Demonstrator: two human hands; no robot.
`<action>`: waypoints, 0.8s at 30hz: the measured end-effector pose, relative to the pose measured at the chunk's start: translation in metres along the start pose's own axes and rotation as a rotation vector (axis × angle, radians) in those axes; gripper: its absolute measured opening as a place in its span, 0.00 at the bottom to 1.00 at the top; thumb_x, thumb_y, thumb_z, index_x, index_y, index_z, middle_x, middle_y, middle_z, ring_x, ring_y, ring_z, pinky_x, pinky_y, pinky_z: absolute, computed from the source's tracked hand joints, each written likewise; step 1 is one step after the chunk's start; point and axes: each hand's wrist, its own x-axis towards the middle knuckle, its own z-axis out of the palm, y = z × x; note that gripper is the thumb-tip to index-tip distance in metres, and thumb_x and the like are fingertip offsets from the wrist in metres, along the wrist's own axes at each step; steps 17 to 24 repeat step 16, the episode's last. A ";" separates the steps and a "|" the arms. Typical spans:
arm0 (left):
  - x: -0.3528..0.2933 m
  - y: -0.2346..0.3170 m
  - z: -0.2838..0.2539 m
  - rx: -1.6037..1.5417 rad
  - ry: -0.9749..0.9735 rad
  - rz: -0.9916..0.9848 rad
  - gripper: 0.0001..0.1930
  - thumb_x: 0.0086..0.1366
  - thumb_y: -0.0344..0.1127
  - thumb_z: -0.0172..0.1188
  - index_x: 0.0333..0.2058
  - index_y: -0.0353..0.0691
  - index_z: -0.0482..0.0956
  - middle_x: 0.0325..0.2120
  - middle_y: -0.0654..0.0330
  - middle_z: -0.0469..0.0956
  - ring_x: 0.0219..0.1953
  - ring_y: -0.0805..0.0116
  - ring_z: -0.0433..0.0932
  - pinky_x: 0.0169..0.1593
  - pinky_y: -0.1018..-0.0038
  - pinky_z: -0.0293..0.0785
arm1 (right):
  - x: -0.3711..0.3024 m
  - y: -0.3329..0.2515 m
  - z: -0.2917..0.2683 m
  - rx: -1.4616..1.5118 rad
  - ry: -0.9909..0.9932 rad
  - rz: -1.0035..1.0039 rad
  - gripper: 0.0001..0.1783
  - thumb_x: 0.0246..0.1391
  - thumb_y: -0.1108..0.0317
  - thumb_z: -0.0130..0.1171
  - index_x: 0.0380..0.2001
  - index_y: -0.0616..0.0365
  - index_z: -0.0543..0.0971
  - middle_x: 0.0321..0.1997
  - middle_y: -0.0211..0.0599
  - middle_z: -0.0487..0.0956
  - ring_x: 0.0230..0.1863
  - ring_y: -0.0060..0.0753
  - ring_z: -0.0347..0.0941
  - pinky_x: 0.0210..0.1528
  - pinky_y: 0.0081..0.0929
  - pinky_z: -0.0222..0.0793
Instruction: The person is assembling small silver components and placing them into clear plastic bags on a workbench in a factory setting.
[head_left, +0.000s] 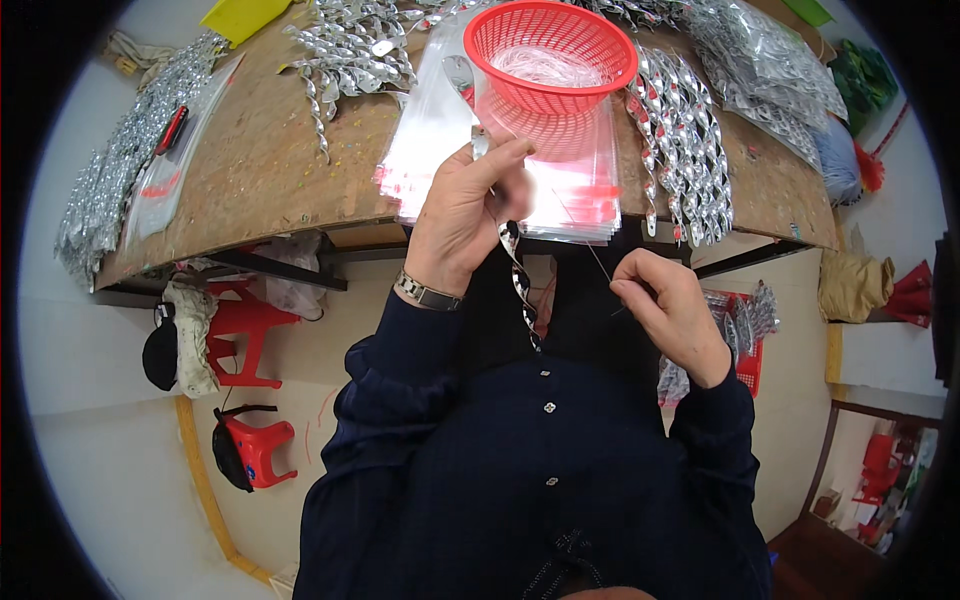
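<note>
My left hand (450, 215), with a watch at the wrist, is closed on a twisted silver foil strip (520, 285). One end of the strip rises above the fingers, and the rest hangs down in front of my dark shirt. Lower and to the right, my right hand (668, 305) pinches a thin clear thread (597, 258). The thread runs taut up toward my left hand; where it meets the strip is hidden by the fingers. Beyond my hands a red plastic basket (550, 98) holds a tangle of clear thread (545, 66). It stands on a stack of clear plastic bags (430, 150).
Twisted silver strips (690, 150) hang over the table edge at right, with more strips (355, 45) at back left. Silver tinsel (110, 180) and a red-and-black tool (172, 130) lie at far left. Red stools (262, 450) stand below the wooden table (270, 150).
</note>
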 end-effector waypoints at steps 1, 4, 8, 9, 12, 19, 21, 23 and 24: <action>0.000 0.000 -0.001 -0.001 0.000 -0.001 0.05 0.60 0.30 0.60 0.31 0.38 0.72 0.17 0.65 0.67 0.18 0.74 0.68 0.21 0.79 0.62 | -0.002 0.002 -0.001 0.000 0.000 0.001 0.05 0.52 0.74 0.53 0.27 0.66 0.71 0.21 0.34 0.68 0.23 0.23 0.63 0.26 0.22 0.60; 0.000 0.001 -0.004 0.003 0.009 0.011 0.06 0.60 0.30 0.60 0.31 0.38 0.72 0.17 0.65 0.68 0.19 0.74 0.69 0.21 0.79 0.62 | -0.010 0.009 -0.005 -0.019 0.016 0.008 0.05 0.52 0.74 0.53 0.26 0.65 0.70 0.20 0.33 0.68 0.22 0.22 0.63 0.25 0.22 0.59; -0.002 0.001 -0.004 0.084 0.045 0.054 0.06 0.60 0.31 0.61 0.32 0.37 0.73 0.17 0.66 0.68 0.19 0.75 0.70 0.21 0.79 0.63 | -0.018 0.015 -0.011 -0.029 0.019 0.078 0.05 0.52 0.74 0.54 0.26 0.65 0.70 0.21 0.31 0.68 0.23 0.20 0.63 0.25 0.21 0.59; -0.003 0.001 -0.004 0.126 0.061 0.067 0.07 0.60 0.31 0.61 0.32 0.36 0.73 0.17 0.66 0.68 0.19 0.75 0.70 0.21 0.80 0.63 | -0.020 0.015 -0.012 -0.025 0.017 0.106 0.05 0.52 0.74 0.54 0.27 0.65 0.71 0.21 0.31 0.68 0.23 0.20 0.63 0.26 0.21 0.59; -0.006 -0.005 0.001 0.188 0.067 0.091 0.07 0.59 0.31 0.61 0.33 0.35 0.74 0.17 0.65 0.69 0.18 0.76 0.70 0.21 0.80 0.64 | -0.022 0.015 -0.014 -0.044 0.113 0.046 0.03 0.54 0.74 0.53 0.30 0.64 0.73 0.23 0.29 0.69 0.23 0.19 0.64 0.26 0.20 0.61; -0.013 -0.012 0.011 0.269 0.027 0.065 0.07 0.60 0.30 0.59 0.35 0.33 0.75 0.18 0.65 0.68 0.21 0.73 0.70 0.22 0.79 0.62 | -0.015 0.002 -0.014 0.294 0.203 0.193 0.08 0.56 0.74 0.51 0.40 0.58 0.75 0.26 0.28 0.71 0.27 0.18 0.67 0.29 0.18 0.64; -0.013 -0.012 0.011 0.269 0.027 0.065 0.07 0.60 0.30 0.59 0.35 0.33 0.75 0.18 0.65 0.68 0.21 0.73 0.70 0.22 0.79 0.62 | -0.015 0.002 -0.014 0.294 0.203 0.193 0.08 0.56 0.74 0.51 0.40 0.58 0.75 0.26 0.28 0.71 0.27 0.18 0.67 0.29 0.18 0.64; -0.013 -0.012 0.011 0.269 0.027 0.065 0.07 0.60 0.30 0.59 0.35 0.33 0.75 0.18 0.65 0.68 0.21 0.73 0.70 0.22 0.79 0.62 | -0.015 0.002 -0.014 0.294 0.203 0.193 0.08 0.56 0.74 0.51 0.40 0.58 0.75 0.26 0.28 0.71 0.27 0.18 0.67 0.29 0.18 0.64; -0.013 -0.012 0.011 0.269 0.027 0.065 0.07 0.60 0.30 0.59 0.35 0.33 0.75 0.18 0.65 0.68 0.21 0.73 0.70 0.22 0.79 0.62 | -0.015 0.002 -0.014 0.294 0.203 0.193 0.08 0.56 0.74 0.51 0.40 0.58 0.75 0.26 0.28 0.71 0.27 0.18 0.67 0.29 0.18 0.64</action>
